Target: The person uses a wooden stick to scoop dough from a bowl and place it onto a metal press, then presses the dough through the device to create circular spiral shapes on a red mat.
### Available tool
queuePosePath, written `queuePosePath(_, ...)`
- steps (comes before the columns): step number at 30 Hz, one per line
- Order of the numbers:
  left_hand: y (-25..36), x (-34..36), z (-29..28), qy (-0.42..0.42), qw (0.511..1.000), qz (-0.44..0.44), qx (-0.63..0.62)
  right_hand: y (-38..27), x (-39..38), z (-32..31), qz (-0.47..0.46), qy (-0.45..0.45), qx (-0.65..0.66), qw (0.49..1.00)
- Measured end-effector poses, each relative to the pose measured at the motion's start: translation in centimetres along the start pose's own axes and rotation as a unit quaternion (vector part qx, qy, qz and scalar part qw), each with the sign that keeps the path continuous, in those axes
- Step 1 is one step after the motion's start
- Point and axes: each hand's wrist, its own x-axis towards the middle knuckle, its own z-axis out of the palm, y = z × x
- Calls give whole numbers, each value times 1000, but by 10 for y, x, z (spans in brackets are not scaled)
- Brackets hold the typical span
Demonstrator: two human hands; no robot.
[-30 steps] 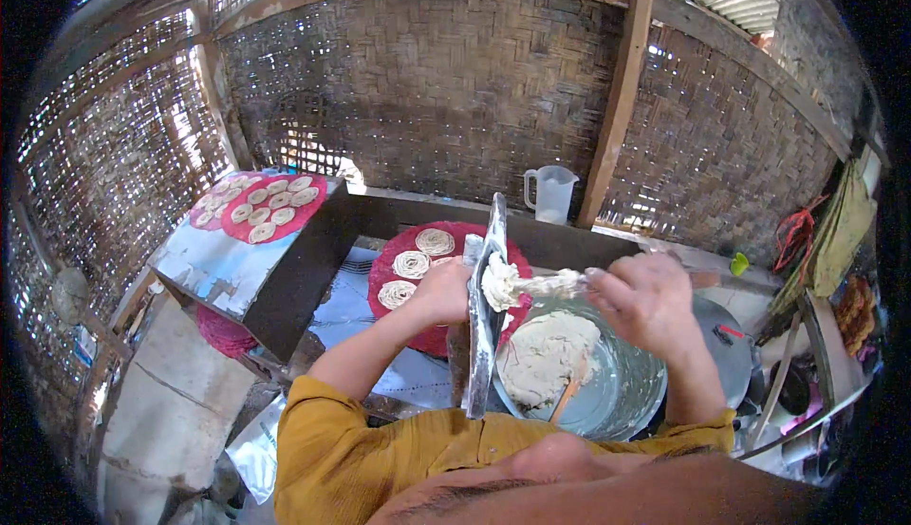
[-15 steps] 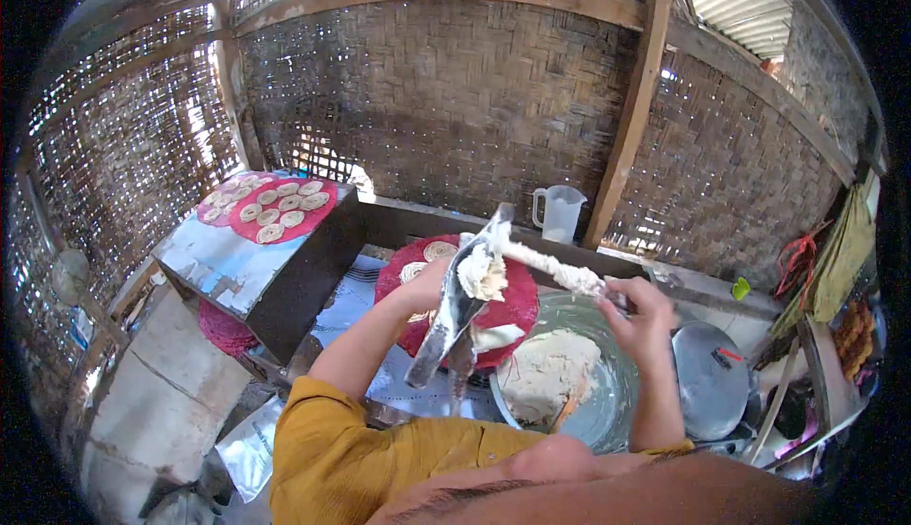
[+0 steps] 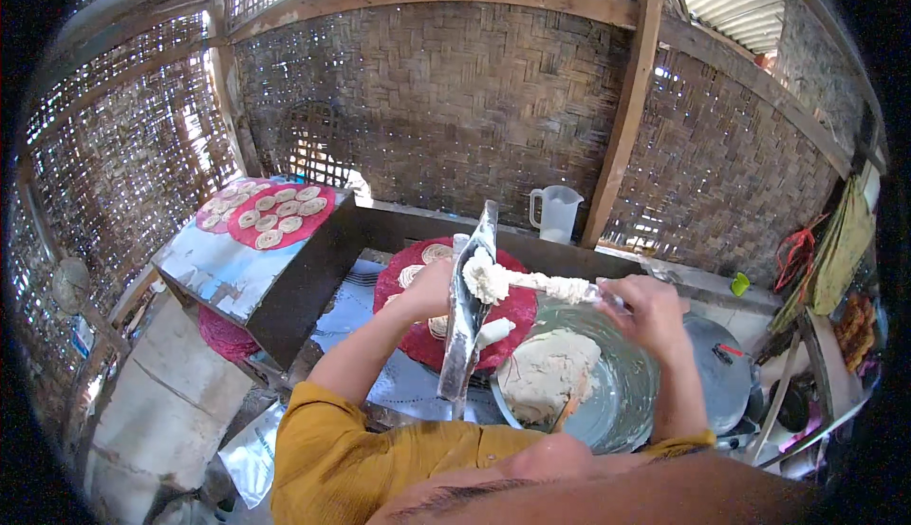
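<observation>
The soft white dough (image 3: 486,278) is sitting as a sticky lump high on the long shiny metal sheet (image 3: 467,321), which I am propping up on its edge with my left hand (image 3: 432,288). My left fingers are wrapping around the sheet's far side, closed on it; the thumb side is hidden, so I cannot tell exactly how they are lying. My right hand (image 3: 653,309) is gripping the handle end of a dough-coated stick (image 3: 550,285), fingers curled tight around it, and its tip is touching the lump on the sheet.

I am judging the dough to be wet, heavy for its size and clingy: it is smearing along the stick and hanging onto the metal rather than dropping off, so I would be scraping it with a tool, not pinching it. The sheet looks thin, stiff and slippery, best held by its long edge near the middle.

Below my right hand, more pale dough (image 3: 543,373) is piling up in the wide round metal bowl (image 3: 631,397). Behind the sheet, the round red woven tray (image 3: 517,311) is carrying small flat dough discs (image 3: 436,253). A second red tray (image 3: 275,212) of discs is resting on the raised surface (image 3: 228,273) to my left, and a clear plastic jug (image 3: 555,212) is standing near the woven wall.
</observation>
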Motion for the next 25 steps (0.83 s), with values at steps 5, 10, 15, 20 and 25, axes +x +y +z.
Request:
queuePosePath(5, -2, -1, 12, -43, 993, -41, 101, -20, 25, -35, -45, -209, -102, 972)
queuePosePath(10, 24, 1, 17, -94, 995, -33, 15, -41, 35, -9, -116, -216, -127, 961)
queuePosePath(15, 20, 6, 13, -111, 993, -17, -35, -42, 24, 6, -188, -186, -150, 953)
queuePosePath(20, -1, -4, -6, -43, 997, -20, -62, -16, 15, -40, -40, -121, -95, 987)
queuePosePath(25, -11, -1, 5, -33, 999, -10, -31, -5, 10, -35, 5, -175, 16, 984)
